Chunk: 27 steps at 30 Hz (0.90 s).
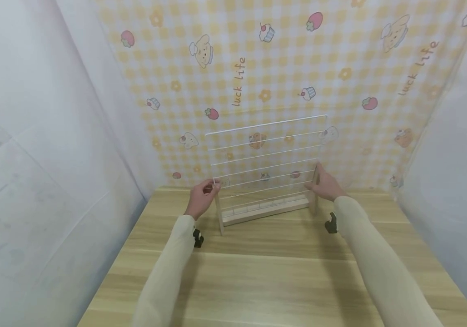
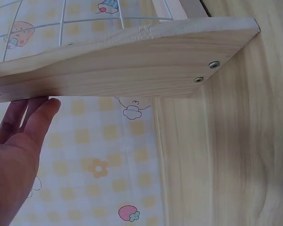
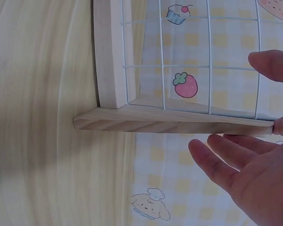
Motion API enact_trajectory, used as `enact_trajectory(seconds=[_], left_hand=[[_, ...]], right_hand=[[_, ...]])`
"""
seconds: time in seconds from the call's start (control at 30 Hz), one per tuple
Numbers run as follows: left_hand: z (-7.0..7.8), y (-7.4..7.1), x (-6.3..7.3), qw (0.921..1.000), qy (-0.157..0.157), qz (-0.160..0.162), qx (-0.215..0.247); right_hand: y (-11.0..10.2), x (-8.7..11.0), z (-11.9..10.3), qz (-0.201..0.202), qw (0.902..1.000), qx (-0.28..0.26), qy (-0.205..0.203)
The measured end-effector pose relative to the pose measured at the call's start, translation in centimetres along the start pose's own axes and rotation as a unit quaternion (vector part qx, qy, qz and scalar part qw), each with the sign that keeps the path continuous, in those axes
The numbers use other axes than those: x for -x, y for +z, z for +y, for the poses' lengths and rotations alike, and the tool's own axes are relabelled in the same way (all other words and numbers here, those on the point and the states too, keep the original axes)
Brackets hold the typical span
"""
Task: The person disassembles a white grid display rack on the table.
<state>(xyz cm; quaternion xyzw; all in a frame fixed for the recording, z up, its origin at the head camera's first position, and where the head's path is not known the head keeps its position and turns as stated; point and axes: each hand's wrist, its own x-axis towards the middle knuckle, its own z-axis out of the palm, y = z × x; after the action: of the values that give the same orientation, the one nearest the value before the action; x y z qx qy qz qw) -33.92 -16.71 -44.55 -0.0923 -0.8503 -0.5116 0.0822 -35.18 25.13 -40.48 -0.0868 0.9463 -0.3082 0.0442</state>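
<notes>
A white wire-grid rack with a wooden frame stands at the back of the table, a wooden side piece at each end. My left hand holds its left side piece near the top. In the left wrist view, fingertips rest against the outer face of that wood, while the thumb is hidden. At the other end, my right hand straddles the right side piece. Its thumb lies on the grid side, and the fingers are along the outer side.
A wood-grain table lies under the rack. Behind hangs a yellow-and-white checked cloth with cartoon prints. Pale sheets close off both sides. Two screws show on the left side piece.
</notes>
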Motion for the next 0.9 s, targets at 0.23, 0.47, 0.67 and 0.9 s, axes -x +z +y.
enact_trajectory(seconds=[0.23, 0.47, 0.67, 0.9], left_hand=[[-0.1, -0.5, 1.6, 0.9999, 0.011, -0.002, 0.002], [-0.4, -0.3, 3.2, 0.9989, 0.02, -0.01, 0.042], [-0.3, 0.3, 4.4, 0.9984, 0.003, 0.002, 0.057], [0.2, 0.9, 5.2, 0.9961, -0.003, 0.054, 0.07]], right_hand=[[0.5, -0.8, -0.1, -0.004, 0.9999, 0.002, -0.01], [1.4, -1.4, 0.0, 0.002, 0.9996, 0.002, -0.028], [1.7, -1.6, 0.1, 0.023, 0.9984, 0.01, -0.051], [2.5, -1.4, -1.0, 0.042, 0.999, -0.007, -0.011]])
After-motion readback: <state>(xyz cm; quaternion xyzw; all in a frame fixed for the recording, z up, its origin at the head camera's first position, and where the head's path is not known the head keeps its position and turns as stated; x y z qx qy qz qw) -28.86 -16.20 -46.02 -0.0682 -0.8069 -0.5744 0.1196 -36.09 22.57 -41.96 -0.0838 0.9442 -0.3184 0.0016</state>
